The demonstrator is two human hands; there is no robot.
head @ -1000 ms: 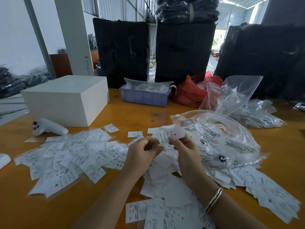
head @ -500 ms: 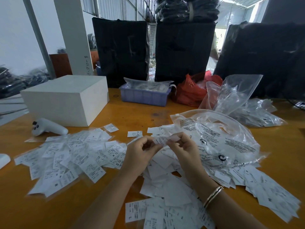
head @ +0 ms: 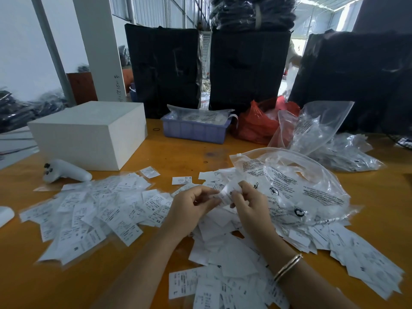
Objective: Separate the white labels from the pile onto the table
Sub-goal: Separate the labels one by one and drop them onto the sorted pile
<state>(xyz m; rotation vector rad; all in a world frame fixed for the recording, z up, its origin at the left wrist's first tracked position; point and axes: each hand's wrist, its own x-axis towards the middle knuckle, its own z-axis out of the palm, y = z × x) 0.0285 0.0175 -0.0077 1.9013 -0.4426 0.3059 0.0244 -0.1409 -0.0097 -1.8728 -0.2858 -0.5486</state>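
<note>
left hand [head: 191, 206] and right hand [head: 252, 205] raised just above the middle of the table [head: 182, 152], fingers curled, both pinching one small white label [head: 228, 192] between them. label blurred; one dark printed mark visible on its face. gold bangle [head: 287, 266] on the right wrist.

pile of white labels [head: 225, 253] directly under and in front of both hands, spreading toward the near edge and out to the right. second spread of labels [head: 93, 210] lying flat on the table left of the left hand, some showing size letters. two single labels lying apart just beyond that spread, near the centre of the table.

large clear plastic bag [head: 296, 186] with black print resting on the right part of the pile, just beside the right hand. more clear bags [head: 343, 152] heaped behind it.

white box [head: 89, 134] at far left of the table; white handheld controller [head: 64, 171] lying in front of it. lilac tray [head: 194, 130] holding clear packets at the far centre, red plastic bag [head: 256, 123] to its right. black bundles [head: 249, 68] standing along the far edge.
</note>
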